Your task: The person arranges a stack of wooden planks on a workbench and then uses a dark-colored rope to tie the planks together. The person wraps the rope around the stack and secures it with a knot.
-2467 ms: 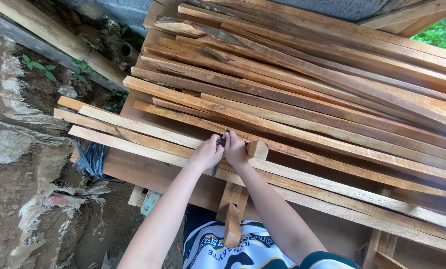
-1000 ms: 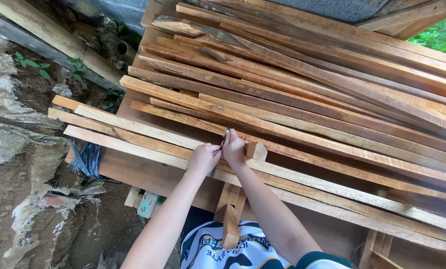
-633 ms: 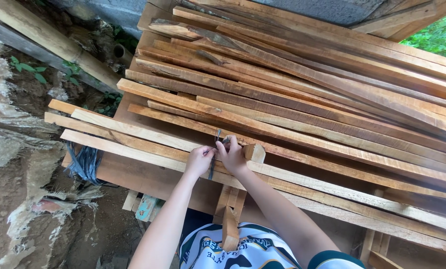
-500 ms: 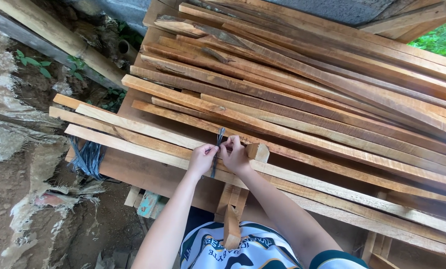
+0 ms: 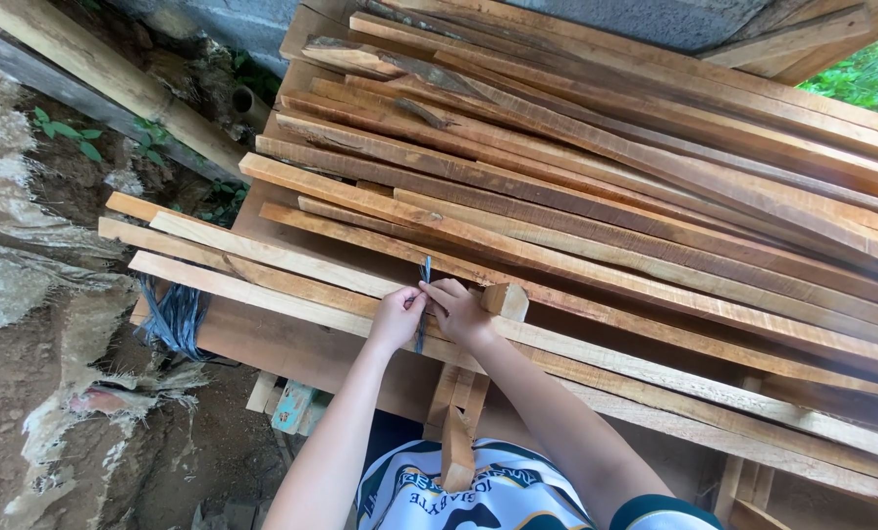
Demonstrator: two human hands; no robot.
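My left hand [image 5: 396, 317] and my right hand [image 5: 460, 312] meet over the nearest pale wooden slats [image 5: 262, 275] of a big stack of planks [image 5: 596, 186]. Both pinch a thin dark blue strap [image 5: 425, 280] that runs up across the slats and stands a little above them. A short wooden block [image 5: 505, 298] lies just right of my right hand. My forearms reach up from the bottom of the view.
A bundle of blue strap [image 5: 172, 316] hangs off the left end of the slats. A wooden support post [image 5: 456, 432] stands below my hands. Bare earth and rock [image 5: 36, 393] lie at the left, a bamboo pole [image 5: 105, 74] at the upper left.
My hands stay at the same spot on the slats. The blue strap end now stands up between my fingers, where earlier it was barely seen.
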